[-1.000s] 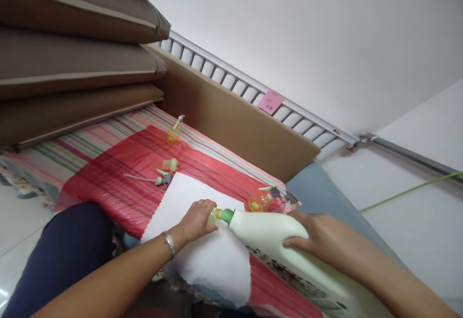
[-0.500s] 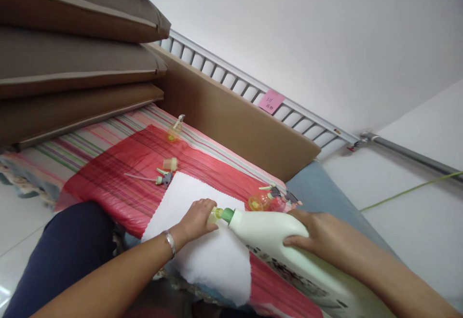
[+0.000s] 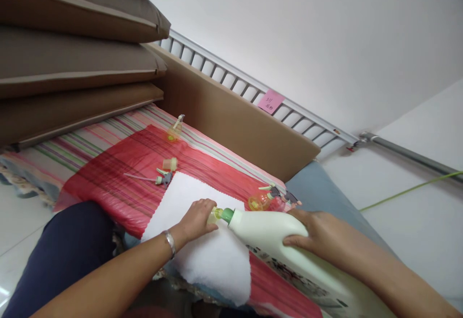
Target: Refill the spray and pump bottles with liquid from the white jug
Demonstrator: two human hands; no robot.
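Observation:
Above a white cloth (image 3: 213, 260), my left hand (image 3: 197, 218) is closed around a small clear bottle (image 3: 214, 216), its neck facing right. My right hand (image 3: 307, 231) grips a large pale green jug (image 3: 267, 229), tilted so that its green spout (image 3: 227, 215) meets the small bottle's mouth. Whether liquid is flowing I cannot tell. A detached spray head (image 3: 164, 179) with a thin tube lies left of the cloth, beside a translucent cap (image 3: 170, 164). Behind the jug sits a small spray bottle (image 3: 258, 201). Another spray bottle (image 3: 175, 129) stands farther back.
Red plastic film (image 3: 119, 173) covers part of a striped cloth (image 3: 68, 152). Stacked brown cushions (image 3: 79, 53) rise at the left. A brown board (image 3: 231, 120) leans along a white radiator (image 3: 217, 70) bearing a pink note (image 3: 271, 101). More small items (image 3: 291, 198) lie near my right hand.
Almost nothing differs. Both hands hold the same place, and the jug's spout stays at the small bottle's mouth.

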